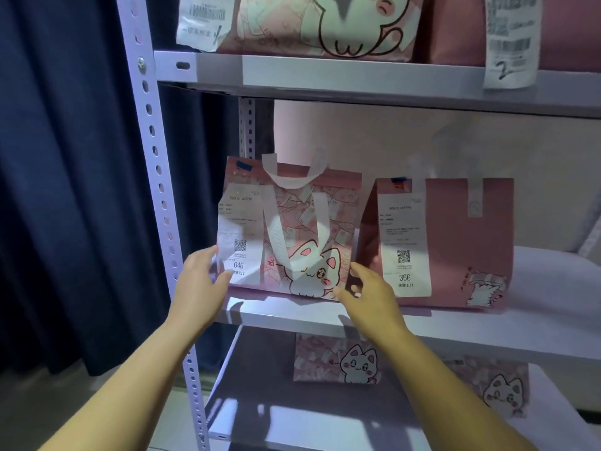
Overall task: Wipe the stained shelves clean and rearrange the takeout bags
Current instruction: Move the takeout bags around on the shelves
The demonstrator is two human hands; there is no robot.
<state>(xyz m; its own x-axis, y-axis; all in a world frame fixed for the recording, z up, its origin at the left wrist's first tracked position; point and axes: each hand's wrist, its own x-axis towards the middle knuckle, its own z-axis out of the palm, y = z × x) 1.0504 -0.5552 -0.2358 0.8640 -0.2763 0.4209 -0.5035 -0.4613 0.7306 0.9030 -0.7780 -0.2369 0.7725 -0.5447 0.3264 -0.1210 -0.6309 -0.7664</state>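
Observation:
A pink takeout bag with a white cat print and white handles (302,236) stands at the left end of the middle shelf (455,323); its receipt reads 046. My left hand (201,278) touches its lower left corner by the receipt, fingers spread. My right hand (367,288) is at its lower right corner, fingers apart, in the gap to a second pink bag (461,249) with a receipt reading 366. Neither hand is closed around the bag. No cloth is in view.
More pink cat bags sit on the top shelf (325,24) and on the bottom shelf (335,359). The perforated metal upright (156,164) stands just left of my left hand, with a dark blue curtain (65,190) beyond it.

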